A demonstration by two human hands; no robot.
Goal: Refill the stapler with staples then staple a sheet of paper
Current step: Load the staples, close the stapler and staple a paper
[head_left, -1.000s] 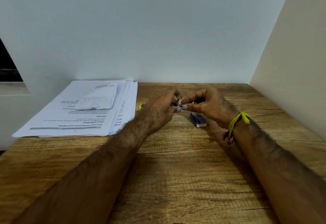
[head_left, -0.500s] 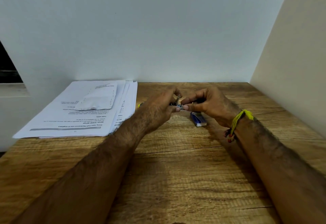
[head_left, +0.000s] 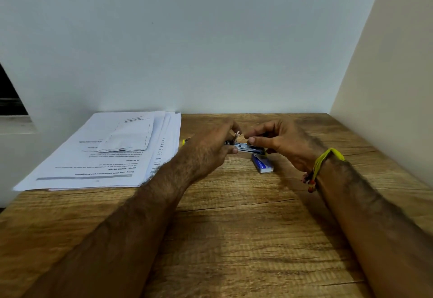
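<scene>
Gripping the small stapler (head_left: 249,147) at its near end, the left hand (head_left: 210,147) held it just above the wooden table (head_left: 234,227), while the right hand (head_left: 281,141) pinched at its open metal channel, presumably feeding staples in. Risk was plain: a crooked strip could jam or scatter. The staple box (head_left: 262,163) lay just beside them, the paper stack (head_left: 112,152) off left, untouched.

Matt grainy wood is seen on the table (head_left: 234,239); shiny metal on the stapler (head_left: 248,148); plain matt paper on the sheets (head_left: 70,168).
</scene>
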